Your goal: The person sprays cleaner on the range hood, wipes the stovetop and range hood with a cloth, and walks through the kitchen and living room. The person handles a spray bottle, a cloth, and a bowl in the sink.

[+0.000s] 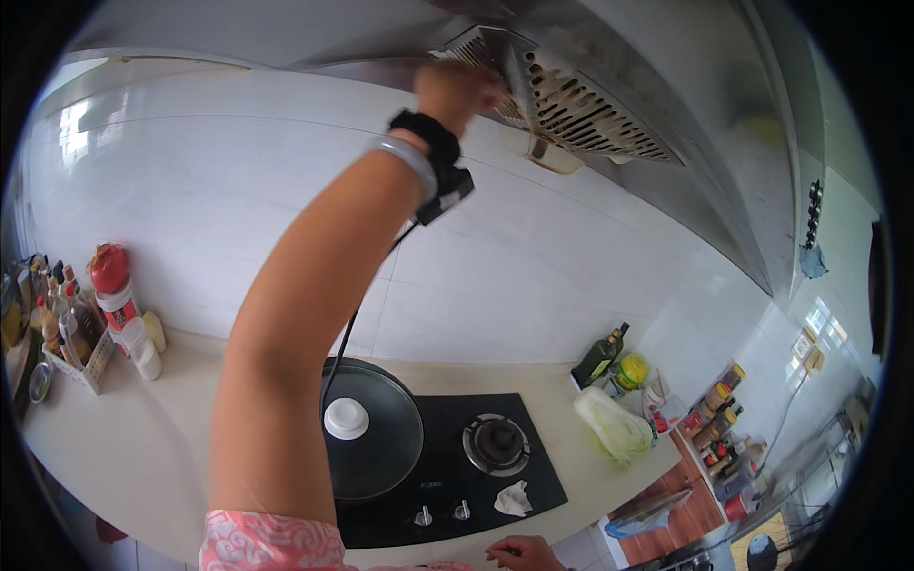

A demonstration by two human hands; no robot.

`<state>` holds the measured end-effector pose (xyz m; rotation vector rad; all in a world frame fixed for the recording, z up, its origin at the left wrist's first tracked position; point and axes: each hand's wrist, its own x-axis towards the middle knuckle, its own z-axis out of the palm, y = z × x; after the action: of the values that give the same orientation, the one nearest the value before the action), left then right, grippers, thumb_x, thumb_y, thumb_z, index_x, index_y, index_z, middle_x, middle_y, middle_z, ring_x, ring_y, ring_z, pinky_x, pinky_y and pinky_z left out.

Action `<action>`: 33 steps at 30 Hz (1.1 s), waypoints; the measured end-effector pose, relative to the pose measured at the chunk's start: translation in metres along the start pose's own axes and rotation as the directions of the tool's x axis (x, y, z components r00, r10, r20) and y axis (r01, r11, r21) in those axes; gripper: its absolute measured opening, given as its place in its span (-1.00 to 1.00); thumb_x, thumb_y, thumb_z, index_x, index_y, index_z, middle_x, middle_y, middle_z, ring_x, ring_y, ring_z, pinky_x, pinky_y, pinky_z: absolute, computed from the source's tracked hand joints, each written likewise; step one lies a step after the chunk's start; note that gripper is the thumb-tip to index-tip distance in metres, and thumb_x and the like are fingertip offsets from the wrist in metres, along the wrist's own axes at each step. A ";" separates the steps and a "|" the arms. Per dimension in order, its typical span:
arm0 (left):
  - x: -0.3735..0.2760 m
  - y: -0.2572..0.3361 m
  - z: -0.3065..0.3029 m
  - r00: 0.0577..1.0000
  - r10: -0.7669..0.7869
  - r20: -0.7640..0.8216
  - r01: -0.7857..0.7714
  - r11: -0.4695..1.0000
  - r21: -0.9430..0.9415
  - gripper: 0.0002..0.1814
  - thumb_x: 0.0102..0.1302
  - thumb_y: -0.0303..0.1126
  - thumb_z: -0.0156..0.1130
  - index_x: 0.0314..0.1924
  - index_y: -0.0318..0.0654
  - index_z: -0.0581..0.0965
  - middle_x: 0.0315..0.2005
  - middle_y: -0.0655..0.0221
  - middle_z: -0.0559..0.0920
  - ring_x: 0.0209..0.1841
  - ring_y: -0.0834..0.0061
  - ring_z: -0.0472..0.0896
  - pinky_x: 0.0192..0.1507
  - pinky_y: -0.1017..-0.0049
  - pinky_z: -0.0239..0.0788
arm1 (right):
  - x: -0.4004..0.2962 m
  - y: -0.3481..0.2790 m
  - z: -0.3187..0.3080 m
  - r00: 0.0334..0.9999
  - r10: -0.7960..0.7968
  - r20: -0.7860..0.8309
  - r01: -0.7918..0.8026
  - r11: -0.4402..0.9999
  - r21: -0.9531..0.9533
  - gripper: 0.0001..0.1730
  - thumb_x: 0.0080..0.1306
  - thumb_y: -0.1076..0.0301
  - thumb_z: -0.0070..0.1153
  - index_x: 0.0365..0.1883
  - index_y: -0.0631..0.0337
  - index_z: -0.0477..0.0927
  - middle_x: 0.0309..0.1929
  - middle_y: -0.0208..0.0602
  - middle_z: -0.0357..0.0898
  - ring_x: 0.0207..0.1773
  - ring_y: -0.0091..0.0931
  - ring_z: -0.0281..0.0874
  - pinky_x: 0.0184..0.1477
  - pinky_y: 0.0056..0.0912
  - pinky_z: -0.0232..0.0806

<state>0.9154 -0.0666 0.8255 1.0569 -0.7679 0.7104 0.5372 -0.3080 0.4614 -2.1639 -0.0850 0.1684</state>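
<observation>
My left hand (457, 89) is raised to the slotted filter panels of a range hood (600, 107), and motion blurs its fingers. Whether it touches the metal or grips anything cannot be made out. Around that wrist are a black band and a grey bangle, with a small black device (446, 196) and a cable hanging from it. Low at the counter's front edge, my right hand (525, 553) has its fingers bent, partly cut off by the frame. Under my left arm, a wok with a glass lid (385, 442) sits on the black gas hob (446, 410).
A crumpled white tissue (513, 498) lies near the hob knobs. Right of the bare burner (500, 442) are a napa cabbage (614, 425) and dark bottles (598, 360). At the left, a white basket (89, 367) holds several bottles beside a red-topped tub (118, 307).
</observation>
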 end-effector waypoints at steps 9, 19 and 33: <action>-0.012 0.005 -0.004 0.987 -0.158 -0.004 0.153 0.966 -0.209 -0.90 0.09 -0.64 0.25 -0.36 -0.44 0.51 -0.40 0.18 0.59 -0.40 0.38 0.63 -0.36 0.51 0.56 | -0.006 0.002 -0.001 0.997 -0.001 -0.072 0.006 0.998 0.070 -0.85 0.25 0.40 0.13 -0.34 0.32 0.63 -0.48 -0.29 0.64 -0.49 -0.57 0.57 -0.45 -0.55 0.39; -0.090 0.028 -0.061 0.969 -0.225 0.099 0.245 0.922 -0.300 -0.93 0.33 -0.57 0.07 -0.24 -0.26 0.40 -0.20 0.24 0.58 -0.16 0.43 0.61 -0.08 0.49 0.53 | -0.017 0.016 -0.003 0.996 -0.014 -0.088 0.019 0.998 0.060 -0.86 0.25 0.40 0.14 -0.35 0.30 0.64 -0.49 -0.29 0.64 -0.49 -0.57 0.58 -0.45 -0.55 0.40; -0.203 0.041 -0.016 0.900 -0.252 0.355 0.410 0.764 -0.498 -0.80 0.35 -0.59 0.00 -0.06 -0.16 0.42 -0.15 0.37 0.55 -0.10 0.50 0.58 -0.13 0.51 0.56 | 0.043 0.002 -0.074 0.939 -0.330 -0.101 0.329 0.944 -0.028 -0.90 0.18 0.46 0.20 -0.32 0.27 0.61 -0.44 -0.26 0.61 -0.48 -0.53 0.57 -0.43 -0.56 0.38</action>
<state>0.7739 -0.0669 0.6730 0.7128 -0.9178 0.0039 0.5906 -0.3639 0.4968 -2.1295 -0.3865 -0.1386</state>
